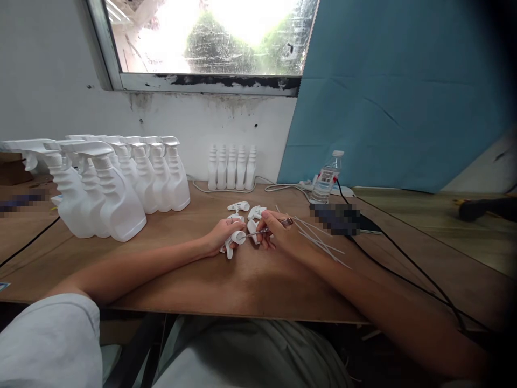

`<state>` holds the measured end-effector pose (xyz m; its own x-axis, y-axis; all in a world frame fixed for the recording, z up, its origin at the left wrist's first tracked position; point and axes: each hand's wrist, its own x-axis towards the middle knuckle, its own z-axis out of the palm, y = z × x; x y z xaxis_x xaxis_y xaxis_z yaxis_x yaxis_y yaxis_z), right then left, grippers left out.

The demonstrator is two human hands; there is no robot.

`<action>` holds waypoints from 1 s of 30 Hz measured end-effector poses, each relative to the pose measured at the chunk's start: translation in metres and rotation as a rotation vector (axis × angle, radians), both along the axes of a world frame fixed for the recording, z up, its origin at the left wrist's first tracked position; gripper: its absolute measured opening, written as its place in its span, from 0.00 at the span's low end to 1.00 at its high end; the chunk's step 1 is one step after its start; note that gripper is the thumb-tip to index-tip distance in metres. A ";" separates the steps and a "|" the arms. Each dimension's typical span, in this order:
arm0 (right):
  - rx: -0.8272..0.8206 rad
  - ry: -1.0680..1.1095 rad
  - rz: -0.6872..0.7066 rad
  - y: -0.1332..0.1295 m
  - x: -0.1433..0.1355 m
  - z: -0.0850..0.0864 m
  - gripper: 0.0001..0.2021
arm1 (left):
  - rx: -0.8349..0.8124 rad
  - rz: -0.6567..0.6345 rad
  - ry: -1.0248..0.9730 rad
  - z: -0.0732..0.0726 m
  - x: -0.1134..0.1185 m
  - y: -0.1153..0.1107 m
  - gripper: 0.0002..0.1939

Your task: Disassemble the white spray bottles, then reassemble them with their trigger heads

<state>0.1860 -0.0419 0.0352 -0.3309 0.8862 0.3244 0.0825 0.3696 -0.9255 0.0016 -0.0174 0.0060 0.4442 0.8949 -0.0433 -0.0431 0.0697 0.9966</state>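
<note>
My left hand (pixel 219 236) is closed around a white spray trigger head (pixel 238 237), its round collar facing right. In my right hand (pixel 278 230) is a slim pointed metal tool (pixel 260 231), pinched between the fingers. The tool's tip is at the open collar of the trigger head; whether it touches the inside is too small to tell. Just beyond my hands lie more white trigger heads (pixel 239 206) on the wooden table (pixel 250 291). Thin white tubes (pixel 319 241) are spread beside my right hand, partly behind it.
White spray bottles (pixel 121 202) with trigger heads stand in rows at the left. Slim white bottles (pixel 231 168) without trigger heads line the wall. A clear water bottle (pixel 325 180) stands at the back right, near a dark blurred object (pixel 335 218). Black cables (pixel 398 269) cross the table's right side.
</note>
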 end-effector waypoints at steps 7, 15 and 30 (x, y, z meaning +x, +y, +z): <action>-0.021 0.084 0.003 -0.007 -0.007 0.004 0.23 | -0.051 0.037 -0.096 0.000 -0.002 0.005 0.15; -0.110 0.238 -0.029 -0.005 -0.011 -0.006 0.23 | -0.109 0.047 -0.173 0.000 -0.003 0.006 0.12; 0.308 -0.036 -0.004 -0.020 -0.018 -0.011 0.17 | -0.266 0.062 -0.351 0.003 -0.006 0.013 0.16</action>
<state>0.1684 -0.0616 0.0239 -0.3437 0.7491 0.5663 0.1155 0.6322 -0.7662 -0.0041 -0.0040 0.0087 0.4188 0.8985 -0.1317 -0.3881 0.3082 0.8686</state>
